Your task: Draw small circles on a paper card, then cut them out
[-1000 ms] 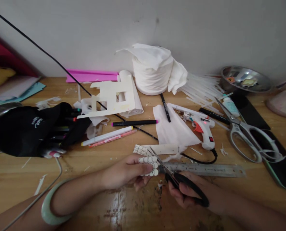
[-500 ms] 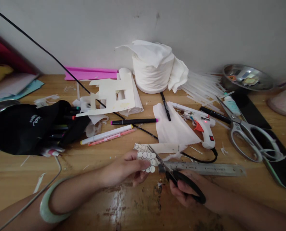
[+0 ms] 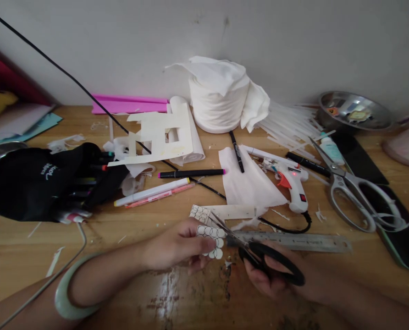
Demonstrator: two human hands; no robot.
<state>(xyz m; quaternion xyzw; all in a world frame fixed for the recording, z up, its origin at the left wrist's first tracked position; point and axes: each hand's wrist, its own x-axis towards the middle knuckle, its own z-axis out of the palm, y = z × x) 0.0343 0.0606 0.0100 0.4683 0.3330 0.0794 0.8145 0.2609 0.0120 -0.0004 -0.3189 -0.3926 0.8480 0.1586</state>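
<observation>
My left hand [image 3: 182,245] pinches a small white paper piece [image 3: 209,233] printed with overlapping circles, its lower right edge cut in rounded scallops. Black-handled scissors [image 3: 247,243] are in my right hand [image 3: 271,275], fingers through the handles. Their blades are slightly apart, pointing up and left, with the tips beside the upper right of the paper piece. Behind the fingers, a strip with more circles [image 3: 199,213] lies next to a plain white strip [image 3: 234,211]. A steel ruler [image 3: 301,240] rests just beyond my right hand.
A white glue gun [image 3: 296,188] and large grey scissors [image 3: 350,195] lie at the right. Markers [image 3: 190,173] and cut card [image 3: 163,137] are in the middle. A white roll [image 3: 220,101] stands at the back, a metal bowl [image 3: 356,107] back right, a black pouch [image 3: 29,183] left.
The paper piece in my left hand has moved slightly down. The handles of the scissors in my right hand have spread wider and shifted a little to the right.
</observation>
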